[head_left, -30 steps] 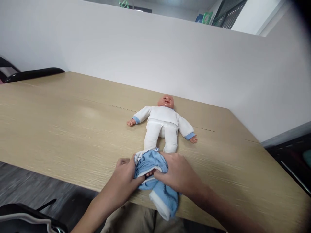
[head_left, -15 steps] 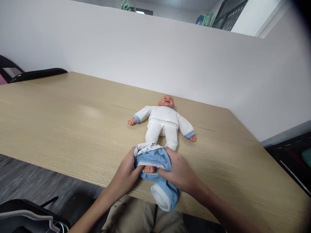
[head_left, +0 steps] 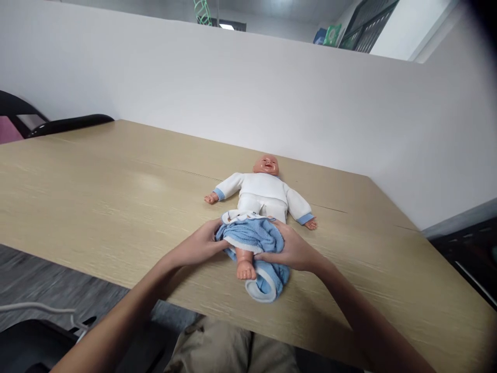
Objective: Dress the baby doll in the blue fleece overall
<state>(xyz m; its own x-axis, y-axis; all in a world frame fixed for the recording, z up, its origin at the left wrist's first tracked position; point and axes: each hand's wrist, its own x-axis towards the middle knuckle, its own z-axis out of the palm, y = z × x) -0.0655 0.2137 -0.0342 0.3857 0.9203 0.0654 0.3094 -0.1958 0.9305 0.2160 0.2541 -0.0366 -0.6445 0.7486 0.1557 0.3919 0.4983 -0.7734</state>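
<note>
A baby doll in a white top with blue cuffs lies on its back on the table, head toward the wall. Blue terry doll pants with white trim are bunched around its legs. One bare foot sticks out through a leg opening. The other pant leg hangs toward me with its cuff open; the doll's second foot is hidden. My left hand grips the pants at their left side, and my right hand grips them at the right, thumbs near the leg opening.
The wooden table runs up to a white partition wall. A black chair stands at the far left edge. Another dark chair with a pale cable is at the lower left. At the right is a dark rack-like object.
Both hands have moved the pants up the doll's leg, away from me. The foot now shows with part of the lower leg. The loose pant leg has shifted up too.
</note>
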